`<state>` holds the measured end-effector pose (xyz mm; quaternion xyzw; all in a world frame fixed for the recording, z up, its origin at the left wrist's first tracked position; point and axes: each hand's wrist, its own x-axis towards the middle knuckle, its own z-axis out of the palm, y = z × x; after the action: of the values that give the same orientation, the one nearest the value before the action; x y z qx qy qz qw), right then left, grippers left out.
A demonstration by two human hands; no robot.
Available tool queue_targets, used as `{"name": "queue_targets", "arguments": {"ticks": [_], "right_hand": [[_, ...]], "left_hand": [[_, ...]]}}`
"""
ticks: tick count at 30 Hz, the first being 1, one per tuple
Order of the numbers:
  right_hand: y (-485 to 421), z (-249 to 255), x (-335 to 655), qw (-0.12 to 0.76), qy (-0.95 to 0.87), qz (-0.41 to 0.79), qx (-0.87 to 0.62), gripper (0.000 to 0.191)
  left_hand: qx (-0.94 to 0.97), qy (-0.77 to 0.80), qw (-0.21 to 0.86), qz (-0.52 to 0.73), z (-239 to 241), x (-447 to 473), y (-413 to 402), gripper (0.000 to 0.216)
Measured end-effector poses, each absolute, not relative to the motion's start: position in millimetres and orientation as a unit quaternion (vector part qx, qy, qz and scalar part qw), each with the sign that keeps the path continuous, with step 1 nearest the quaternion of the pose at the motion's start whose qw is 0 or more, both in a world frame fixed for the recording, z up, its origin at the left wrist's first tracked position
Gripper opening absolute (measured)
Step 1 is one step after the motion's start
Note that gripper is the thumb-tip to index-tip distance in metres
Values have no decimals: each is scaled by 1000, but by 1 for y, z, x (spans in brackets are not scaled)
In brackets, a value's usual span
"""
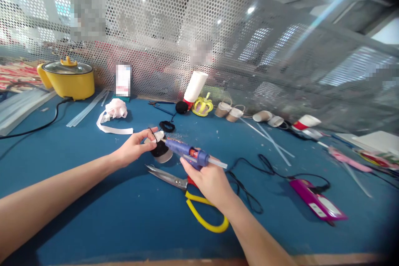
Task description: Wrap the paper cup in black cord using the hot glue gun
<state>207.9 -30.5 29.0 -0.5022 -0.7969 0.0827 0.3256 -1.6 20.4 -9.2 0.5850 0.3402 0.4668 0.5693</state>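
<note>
My right hand [212, 178] is wrapped round a blue hot glue gun [183, 149], with a clear glue stick [220, 163] poking out of its back. The nozzle meets a small black-and-white cup-like piece [161, 151], which my left hand [140, 145] grips at its upper left side. A black cord runs over the left fingers. Behind the piece lies a coil of black cord [167, 126]. Large scissors [170, 178] with yellow and red handles lie beneath my right hand, blades pointing left. My palm and the cup's far side are partly hidden.
A yellow electric pot [73, 79] stands back left, near clear glue sticks [85, 110] and crumpled white ribbon [116, 109]. Paper cups [195, 85] and a yellow crown-like craft [202, 106] line the mesh screen. At right, a black cable reaches a purple power strip [316, 201].
</note>
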Motion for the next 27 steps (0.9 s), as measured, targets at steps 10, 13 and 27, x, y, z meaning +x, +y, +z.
{"name": "queue_targets", "arguments": {"ticks": [10,13,27], "right_hand": [[-31,29,207,319,-804,76,-497,16],[-32,30,207,325,-804,88,-490,14],[-33,32,206,315,-805,88,-494,17]], "left_hand": [[583,332,586,454,-6,-1,19,18],[578,337,587,456,-5,-1,19,18],[592,323,582,455,-9,-3,21,16]]}}
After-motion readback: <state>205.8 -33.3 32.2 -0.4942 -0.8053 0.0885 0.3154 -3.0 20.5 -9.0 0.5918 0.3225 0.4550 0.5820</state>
